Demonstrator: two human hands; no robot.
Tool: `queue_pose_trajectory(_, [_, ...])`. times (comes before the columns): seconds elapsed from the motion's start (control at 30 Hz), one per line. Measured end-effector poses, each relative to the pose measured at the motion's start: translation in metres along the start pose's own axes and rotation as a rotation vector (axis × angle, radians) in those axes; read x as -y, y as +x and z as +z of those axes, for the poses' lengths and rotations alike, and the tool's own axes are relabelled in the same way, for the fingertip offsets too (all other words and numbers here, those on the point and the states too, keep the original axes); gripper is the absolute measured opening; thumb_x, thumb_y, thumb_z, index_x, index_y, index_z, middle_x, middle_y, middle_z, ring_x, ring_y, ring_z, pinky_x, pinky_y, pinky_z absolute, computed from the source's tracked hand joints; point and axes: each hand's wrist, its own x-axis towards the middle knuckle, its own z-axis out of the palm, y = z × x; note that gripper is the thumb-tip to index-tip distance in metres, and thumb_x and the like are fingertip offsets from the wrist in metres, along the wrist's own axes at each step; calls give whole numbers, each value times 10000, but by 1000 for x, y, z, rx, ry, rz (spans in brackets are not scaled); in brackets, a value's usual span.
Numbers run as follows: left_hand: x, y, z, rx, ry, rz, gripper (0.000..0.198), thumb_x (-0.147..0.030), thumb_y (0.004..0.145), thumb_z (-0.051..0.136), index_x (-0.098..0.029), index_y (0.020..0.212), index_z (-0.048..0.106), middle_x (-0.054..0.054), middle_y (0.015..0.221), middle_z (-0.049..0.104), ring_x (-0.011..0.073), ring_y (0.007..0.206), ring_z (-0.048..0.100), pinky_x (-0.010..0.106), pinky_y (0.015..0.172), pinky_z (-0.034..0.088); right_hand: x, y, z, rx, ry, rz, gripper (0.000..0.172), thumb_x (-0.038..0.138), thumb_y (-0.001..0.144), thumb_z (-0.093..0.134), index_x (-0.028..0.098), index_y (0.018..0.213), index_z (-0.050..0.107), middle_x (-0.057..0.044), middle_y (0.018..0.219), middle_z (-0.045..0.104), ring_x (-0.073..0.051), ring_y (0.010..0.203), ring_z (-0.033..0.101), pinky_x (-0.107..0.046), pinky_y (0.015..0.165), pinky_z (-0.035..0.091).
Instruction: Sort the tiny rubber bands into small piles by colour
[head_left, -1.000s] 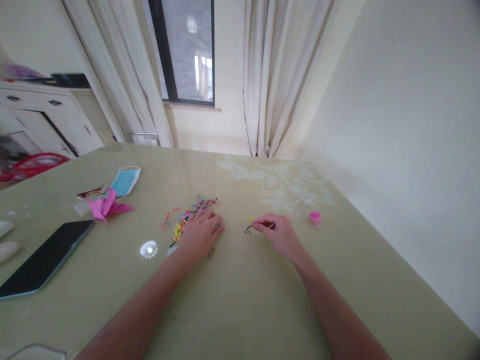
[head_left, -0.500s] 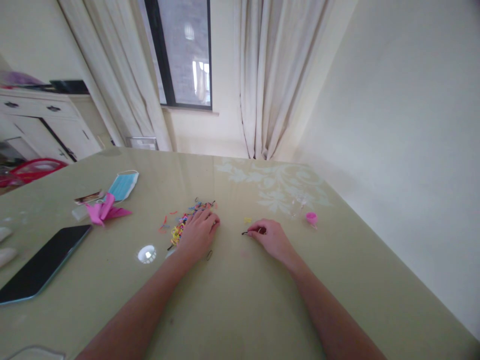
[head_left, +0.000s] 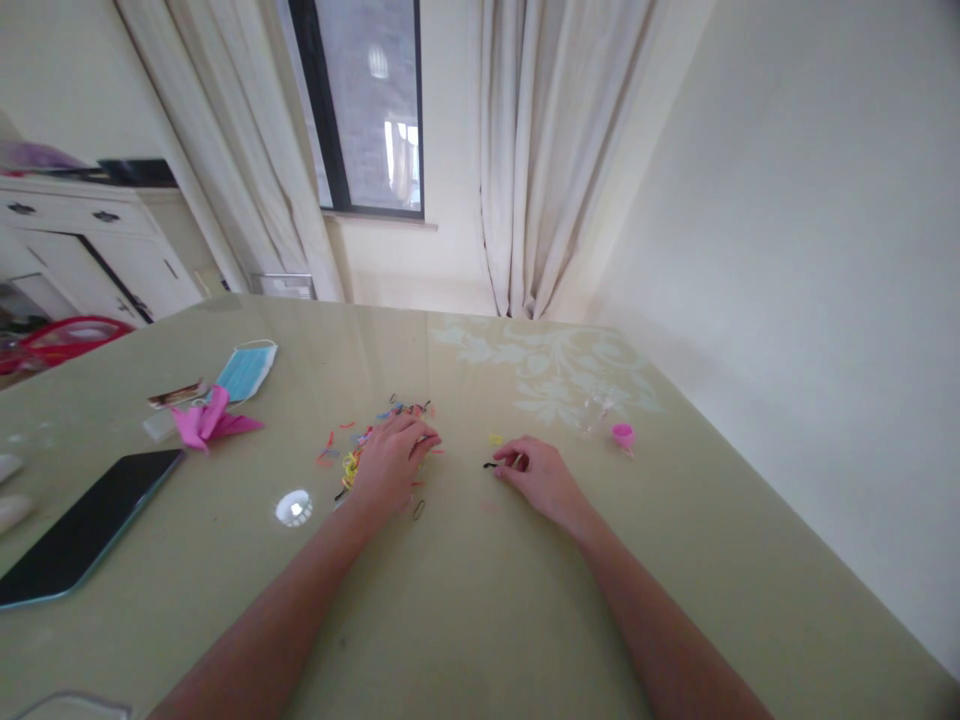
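Observation:
My left hand [head_left: 390, 460] rests over a pile of small coloured rubber bands [head_left: 350, 468]. Its thumb and forefinger tips come together at the pile's right side; whatever lies between them is too small to make out. The palm and fingers hide much of the heap. To the right, my right hand [head_left: 534, 470] is low over the table with thumb and forefinger a little apart. A black rubber band [head_left: 489, 465] lies at those fingertips. Just beyond it is a yellow rubber band [head_left: 495, 440]. One dark loop [head_left: 419, 510] sits alone near my left wrist.
At left are a black-screened tablet [head_left: 90, 520], a pink folded paper piece [head_left: 214, 420], a blue face mask [head_left: 247, 373] and a shiny round object [head_left: 293, 508]. A small pink cup-like piece [head_left: 622, 436] stands at right beside a clear plastic item [head_left: 596, 410]. A wall borders the table's right side.
My right thumb and forefinger have parted at the black band. My left hand has shifted slightly, drawing its fingertips together, and a few reddish bands now show beside it.

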Motion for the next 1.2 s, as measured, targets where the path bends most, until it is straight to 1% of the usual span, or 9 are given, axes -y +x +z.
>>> queue_pose_trajectory(0.1, [-2, 0, -1, -20, -11, -29, 143, -286, 957, 674, -217, 863, 755, 80, 994, 762, 299, 1011, 680, 457, 955, 491, 4, 0, 0, 9, -8, -7, 164, 115, 818, 831, 183, 968, 826, -54, 875, 744, -161, 740, 653, -291, 716, 495])
queue_pose_trajectory(0.2, [-4, 1, -3, -69, -129, -85, 129, -298, 922, 705, -227, 822, 744, 61, 934, 752, 279, 967, 679, 428, 920, 493, 8, -1, 1, 0, 28, -31, 141, 131, 840, 824, 178, 973, 822, -53, 884, 729, -154, 730, 643, -289, 713, 497])
queue_pose_trajectory(0.27, [-8, 3, -5, -88, -327, -157, 148, -338, 908, 716, -226, 813, 737, 38, 850, 736, 237, 854, 674, 377, 836, 504, 11, -2, 1, -25, 58, -57, 121, 142, 853, 813, 185, 967, 819, -48, 878, 723, -146, 706, 630, -289, 707, 497])
queue_pose_trajectory(0.37, [-16, 4, -10, -62, -766, -286, 248, -454, 869, 765, -210, 838, 732, 18, 775, 717, 179, 725, 655, 306, 711, 508, 19, -6, 2, -65, 147, -120, 93, 196, 876, 800, 198, 968, 817, -39, 853, 714, -141, 680, 615, -282, 682, 491])
queue_pose_trajectory(0.47, [-29, 2, -14, -4, -1141, -357, 371, -542, 807, 835, -189, 854, 730, 28, 808, 737, 149, 722, 671, 277, 720, 542, 31, -13, 3, -96, 296, -190, 154, 300, 902, 793, 202, 1019, 811, -34, 842, 709, -138, 666, 604, -269, 642, 478])
queue_pose_trajectory(0.57, [-40, -2, -17, 67, -1305, -358, 394, -543, 790, 865, -176, 864, 742, 35, 821, 740, 128, 708, 666, 261, 717, 553, 41, -21, 4, -113, 418, -245, 221, 362, 918, 787, 208, 1075, 805, -27, 845, 705, -131, 661, 593, -257, 612, 463])
queue_pose_trajectory(0.77, [-48, -6, -14, 98, -1275, -266, 380, -543, 823, 840, -179, 849, 737, 2, 695, 655, 121, 646, 589, 256, 646, 502, 47, -28, 5, -160, 473, -317, 150, 351, 942, 767, 228, 1014, 813, -12, 794, 684, -122, 650, 581, -248, 600, 453])
queue_pose_trajectory(1.03, [-53, -7, -12, 123, -1185, -278, 425, -582, 817, 827, -172, 823, 717, 11, 690, 683, 139, 659, 621, 275, 671, 518, 48, -29, 5, -190, 474, -334, 151, 354, 944, 761, 215, 891, 790, 1, 725, 653, -117, 609, 559, -240, 558, 430])
queue_pose_trajectory(1.2, [-54, -6, -11, 152, -1144, -290, 412, -569, 837, 812, -166, 833, 728, 11, 699, 694, 139, 675, 635, 267, 684, 524, 48, -31, 4, -241, 445, -373, 127, 346, 927, 787, 222, 952, 803, 6, 737, 658, -113, 597, 551, -242, 554, 430])
